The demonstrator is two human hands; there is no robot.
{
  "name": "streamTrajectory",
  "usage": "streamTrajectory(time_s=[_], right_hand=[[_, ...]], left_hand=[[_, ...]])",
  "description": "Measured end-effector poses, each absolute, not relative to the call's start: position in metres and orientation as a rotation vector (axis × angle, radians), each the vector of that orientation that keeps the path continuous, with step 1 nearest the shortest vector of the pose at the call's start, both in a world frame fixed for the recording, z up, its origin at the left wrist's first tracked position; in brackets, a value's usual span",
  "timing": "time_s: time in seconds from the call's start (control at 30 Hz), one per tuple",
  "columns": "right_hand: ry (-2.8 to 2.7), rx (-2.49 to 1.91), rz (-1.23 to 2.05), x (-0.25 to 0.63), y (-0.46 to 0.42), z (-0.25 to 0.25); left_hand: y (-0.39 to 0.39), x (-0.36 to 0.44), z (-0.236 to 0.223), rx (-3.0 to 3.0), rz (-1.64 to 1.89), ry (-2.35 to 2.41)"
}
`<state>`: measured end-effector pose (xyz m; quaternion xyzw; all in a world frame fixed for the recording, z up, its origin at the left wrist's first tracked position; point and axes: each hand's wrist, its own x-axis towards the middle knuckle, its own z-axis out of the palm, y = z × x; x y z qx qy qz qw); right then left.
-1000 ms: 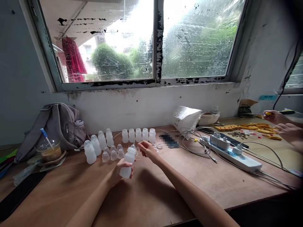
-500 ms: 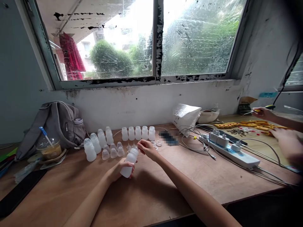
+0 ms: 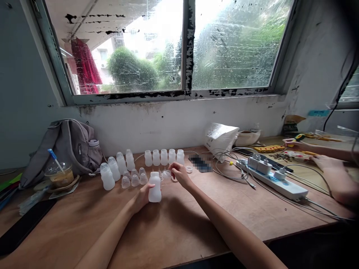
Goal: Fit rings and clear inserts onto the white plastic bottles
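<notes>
My left hand (image 3: 141, 198) is wrapped round a small translucent white plastic bottle (image 3: 155, 187) that stands upright on the wooden table (image 3: 179, 220). My right hand (image 3: 179, 173) reaches just beyond it, fingers pinched on a small clear piece (image 3: 166, 173) among the loose parts. Behind them stand a row of uncapped bottles (image 3: 164, 157), capped bottles (image 3: 115, 169) to the left, and several clear dome caps (image 3: 134, 180).
A grey backpack (image 3: 66, 147) and a drink cup with a blue straw (image 3: 59, 175) sit at the left. Tangled cables (image 3: 232, 160) and a white power strip (image 3: 276, 179) lie at the right. Another person's hands (image 3: 322, 160) work over yellow parts at the far right.
The bottle went from tilted in my left hand to upright on the table. My right hand moved forward and down to the loose clear parts. The other person's hands shifted.
</notes>
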<state>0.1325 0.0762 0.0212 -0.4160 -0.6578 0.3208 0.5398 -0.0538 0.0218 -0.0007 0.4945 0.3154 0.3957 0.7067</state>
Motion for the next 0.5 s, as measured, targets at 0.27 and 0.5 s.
streamTrajectory(time_s=[0.27, 0.5], right_hand=[[-2.177, -1.068, 0.330, 0.123, 0.073, 0.002], [-2.188, -1.073, 0.270, 0.120, 0.065, 0.007]], left_hand=[[0.041, -0.056, -0.013, 1.472, 1.381, 1.049], [0.029, -0.057, 0.000, 1.577, 1.356, 1.160]])
